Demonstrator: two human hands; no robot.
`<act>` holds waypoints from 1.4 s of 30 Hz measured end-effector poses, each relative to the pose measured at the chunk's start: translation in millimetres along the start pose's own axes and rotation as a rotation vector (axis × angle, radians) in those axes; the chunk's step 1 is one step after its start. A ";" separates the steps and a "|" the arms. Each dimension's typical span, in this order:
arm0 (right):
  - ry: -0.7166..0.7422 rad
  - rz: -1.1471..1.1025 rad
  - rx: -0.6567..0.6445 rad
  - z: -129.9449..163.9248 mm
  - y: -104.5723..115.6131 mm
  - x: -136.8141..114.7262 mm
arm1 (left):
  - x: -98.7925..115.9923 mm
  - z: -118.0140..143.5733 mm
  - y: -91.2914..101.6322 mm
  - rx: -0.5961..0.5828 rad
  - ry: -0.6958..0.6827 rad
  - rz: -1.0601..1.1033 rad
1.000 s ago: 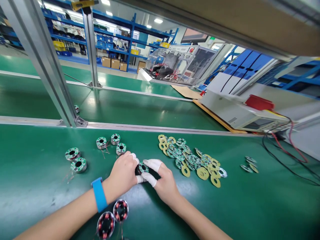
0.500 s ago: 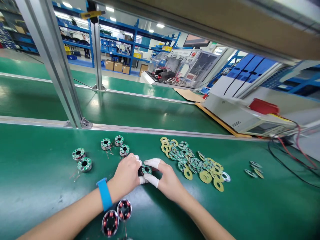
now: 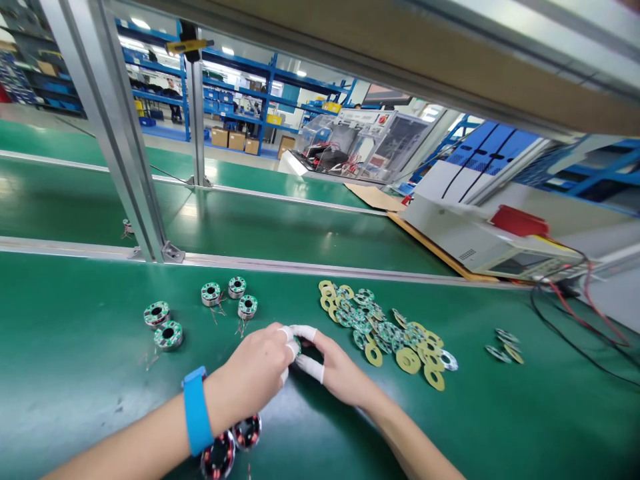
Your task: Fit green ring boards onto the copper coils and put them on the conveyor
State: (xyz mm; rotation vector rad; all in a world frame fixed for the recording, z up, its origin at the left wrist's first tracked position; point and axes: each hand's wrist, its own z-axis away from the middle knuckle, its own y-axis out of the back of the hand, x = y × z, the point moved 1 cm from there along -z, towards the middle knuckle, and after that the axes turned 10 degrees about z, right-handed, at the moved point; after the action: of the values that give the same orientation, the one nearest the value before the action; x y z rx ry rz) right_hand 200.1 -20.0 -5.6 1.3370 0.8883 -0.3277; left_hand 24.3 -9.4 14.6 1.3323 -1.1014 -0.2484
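My left hand (image 3: 257,373), with a blue wristband and white finger cots, and my right hand (image 3: 334,367), also in finger cots, meet over a small round stator with a green circuit ring (image 3: 299,347). Both hands pinch it just above the green mat (image 3: 75,373); my fingers hide most of it. Right of my hands lies a pile of green and yellow ring boards (image 3: 387,330). Two bare copper-wound stators (image 3: 233,445) lie under my left wrist.
Several finished stators with green rings (image 3: 200,308) sit on the mat at the left. A few loose rings (image 3: 505,343) lie far right, near black and red cables (image 3: 585,320). An aluminium post (image 3: 117,140) and rail border the mat; a white instrument (image 3: 480,233) stands beyond.
My hands have closed tighter around the stator, so less of it shows. The camera has shifted slightly and the scene sits a little lower in view.
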 end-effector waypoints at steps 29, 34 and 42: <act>-0.118 0.036 0.305 -2.4 7.1 -3.4 | -15.8 -5.6 -4.6 0.121 0.209 0.420; -0.098 0.315 0.306 -4.9 -3.7 -17.7 | -15.4 -7.7 -11.5 0.095 0.227 0.405; -0.014 0.746 0.291 -2.7 -7.1 -24.2 | -16.1 -9.4 -15.5 0.103 0.190 0.349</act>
State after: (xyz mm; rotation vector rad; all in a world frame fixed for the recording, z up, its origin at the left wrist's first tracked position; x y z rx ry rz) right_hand 178.8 -25.9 6.9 1.8284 0.2843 0.1232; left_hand 29.7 3.5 -5.2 1.2017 -1.1740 0.1913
